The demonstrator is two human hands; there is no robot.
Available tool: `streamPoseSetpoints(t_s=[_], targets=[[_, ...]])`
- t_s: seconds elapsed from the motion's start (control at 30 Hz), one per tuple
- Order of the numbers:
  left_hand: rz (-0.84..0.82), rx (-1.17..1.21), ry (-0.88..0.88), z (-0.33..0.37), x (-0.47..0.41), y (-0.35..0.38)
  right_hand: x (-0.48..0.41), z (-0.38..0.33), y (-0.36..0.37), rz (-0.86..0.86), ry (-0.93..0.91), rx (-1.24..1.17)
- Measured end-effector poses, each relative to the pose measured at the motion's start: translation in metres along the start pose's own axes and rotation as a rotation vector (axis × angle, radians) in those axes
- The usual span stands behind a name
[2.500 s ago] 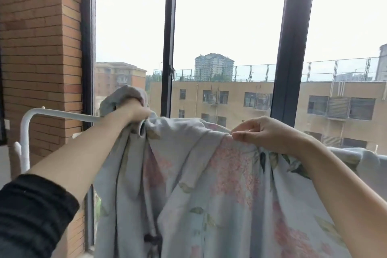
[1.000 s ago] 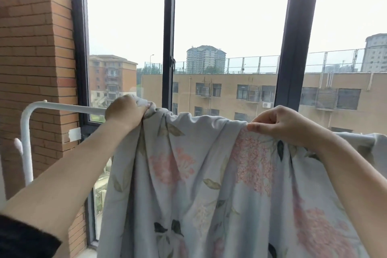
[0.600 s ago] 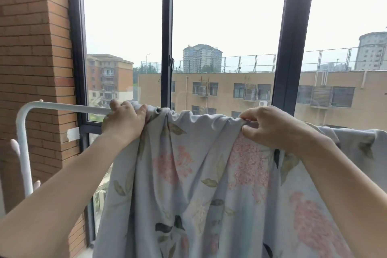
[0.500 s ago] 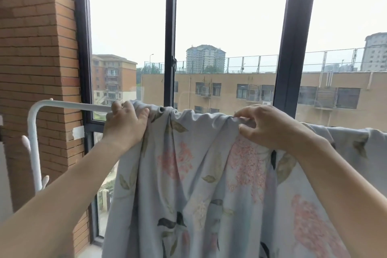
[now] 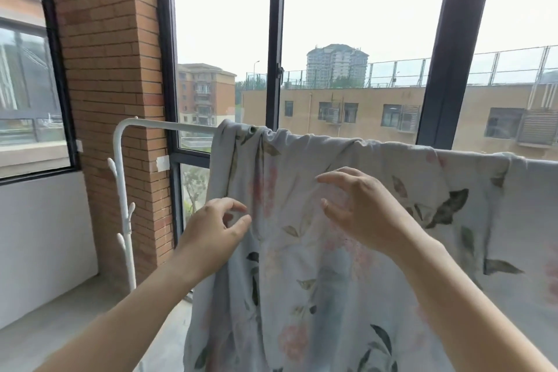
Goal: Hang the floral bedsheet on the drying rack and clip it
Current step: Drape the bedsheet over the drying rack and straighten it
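The pale blue floral bedsheet (image 5: pixel 329 305) hangs draped over the top bar of the white drying rack (image 5: pixel 151 124), bunched in folds at its left end. Both of my hands are below the bar, in front of the hanging cloth. My left hand (image 5: pixel 211 235) is at the sheet's left folds, its fingers loosely curved with a gap between thumb and forefinger, gripping nothing. My right hand (image 5: pixel 362 211) hovers at the middle of the sheet with its fingers spread. No clips are in view.
A brick pillar (image 5: pixel 111 69) stands behind the rack's left post, which carries small white pegs (image 5: pixel 128 214). Dark-framed windows (image 5: pixel 276 39) run behind the rack. A white low wall (image 5: pixel 39 235) and grey floor lie to the left.
Both hands have let go of the sheet's top edge at the bar and dropped lower in front of the cloth. The sheet stays draped over the bar.
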State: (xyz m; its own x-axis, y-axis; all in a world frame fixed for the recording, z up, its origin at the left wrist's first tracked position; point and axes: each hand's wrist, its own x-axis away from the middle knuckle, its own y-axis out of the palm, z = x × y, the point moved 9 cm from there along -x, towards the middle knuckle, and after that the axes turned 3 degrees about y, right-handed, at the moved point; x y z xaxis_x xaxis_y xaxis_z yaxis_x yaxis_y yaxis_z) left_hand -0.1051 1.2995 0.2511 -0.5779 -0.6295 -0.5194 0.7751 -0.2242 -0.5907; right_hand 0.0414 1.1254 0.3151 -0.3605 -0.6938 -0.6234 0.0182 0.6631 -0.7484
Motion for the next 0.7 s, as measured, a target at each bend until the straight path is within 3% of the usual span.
streamPoseSetpoints(t_s=[0.27, 0.7], targets=[[0.006, 0.063, -0.087, -0.044, 0.051, -0.018, 0.036, -0.045, 0.068, -0.104, -0.027, -0.154], [-0.046, 0.105, -0.254, -0.23, 0.119, -0.126, 0.051, -0.205, 0.24, -0.316, 0.075, -0.329]])
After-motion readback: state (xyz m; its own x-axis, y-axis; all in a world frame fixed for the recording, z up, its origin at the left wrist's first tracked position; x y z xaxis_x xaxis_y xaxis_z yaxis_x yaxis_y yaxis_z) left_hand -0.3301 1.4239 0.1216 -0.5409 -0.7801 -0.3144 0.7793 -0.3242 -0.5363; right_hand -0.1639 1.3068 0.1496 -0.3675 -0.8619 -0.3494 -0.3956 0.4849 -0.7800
